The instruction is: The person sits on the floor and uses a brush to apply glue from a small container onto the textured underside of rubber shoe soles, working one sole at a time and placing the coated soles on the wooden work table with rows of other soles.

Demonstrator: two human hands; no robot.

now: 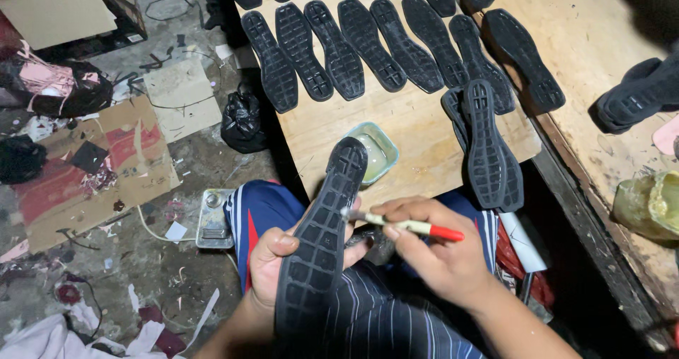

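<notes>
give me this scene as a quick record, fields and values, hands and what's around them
left hand: left hand grips a black shoe sole, tread side up
right hand: right hand holds a brush with a red handle, tip at the sole's edge
board: wooden board with rows of black soles and a small stack of soles
cup: pale green glue cup beside the held sole's toe
floor: scraps and cardboard

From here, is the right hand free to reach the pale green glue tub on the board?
Probably yes: the right hand lies close behind the tub, nothing between, though it holds a red-capped brush.
</notes>
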